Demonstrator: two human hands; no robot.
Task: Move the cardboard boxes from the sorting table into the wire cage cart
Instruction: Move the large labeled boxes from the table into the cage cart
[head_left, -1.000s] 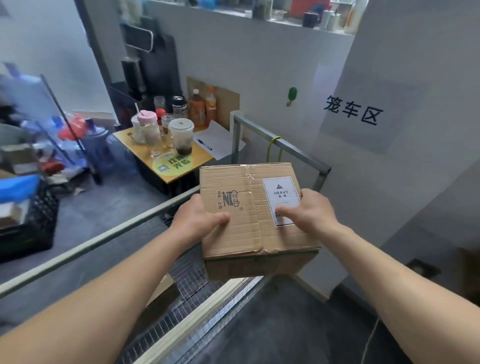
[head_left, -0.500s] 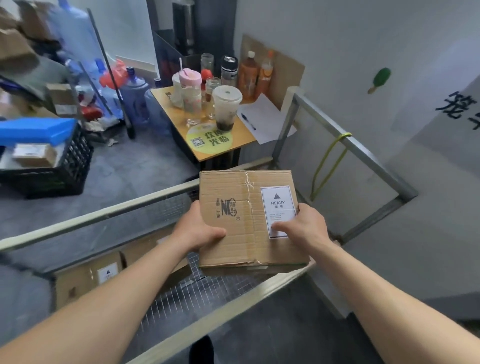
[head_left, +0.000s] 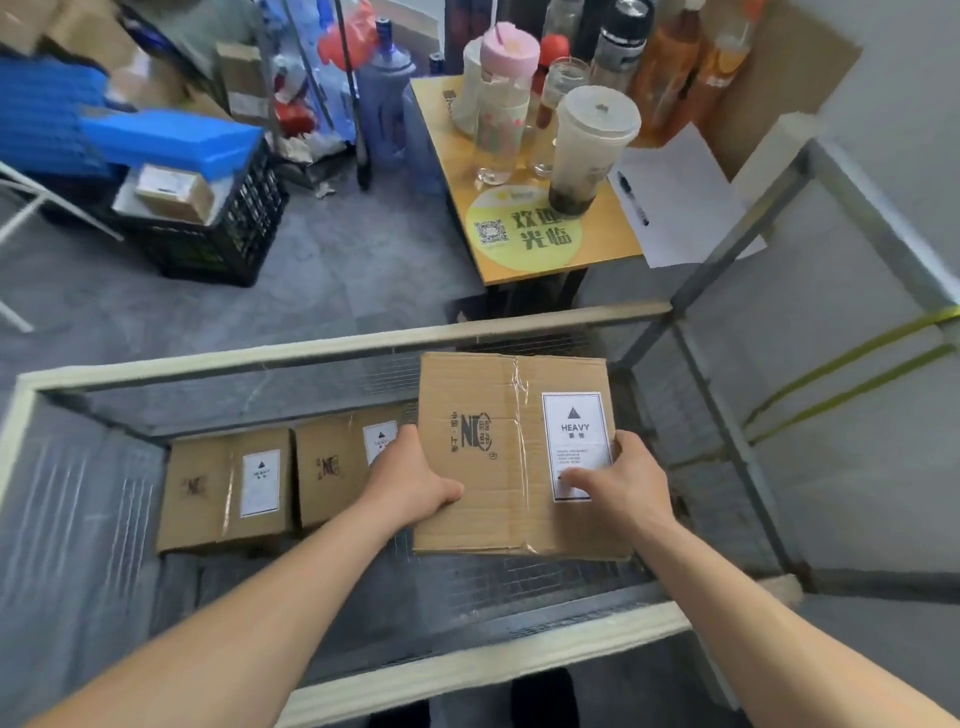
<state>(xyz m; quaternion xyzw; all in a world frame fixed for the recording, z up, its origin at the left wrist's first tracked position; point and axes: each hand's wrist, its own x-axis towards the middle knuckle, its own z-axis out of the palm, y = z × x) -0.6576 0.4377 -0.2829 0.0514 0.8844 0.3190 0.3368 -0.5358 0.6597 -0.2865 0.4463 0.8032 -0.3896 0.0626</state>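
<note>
Open top on cart (head_left: 218, 366), way in from above. Far-left corner of floor taken by box (head_left: 223, 488), second box (head_left: 330, 467) just beside it along far edge. Right half of opening filled by carried box (head_left: 498, 452), gripped between left hand (head_left: 410, 483) and right hand (head_left: 623, 486). Bare mesh floor (head_left: 467, 587) along near edge. Table (head_left: 608, 244) just beyond far rail.

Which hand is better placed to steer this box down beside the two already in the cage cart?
Left, probably. The left hand grips the edge of the held box that faces the two boxes in the cart, so it can guide that side. The right hand grips the far edge.
</note>
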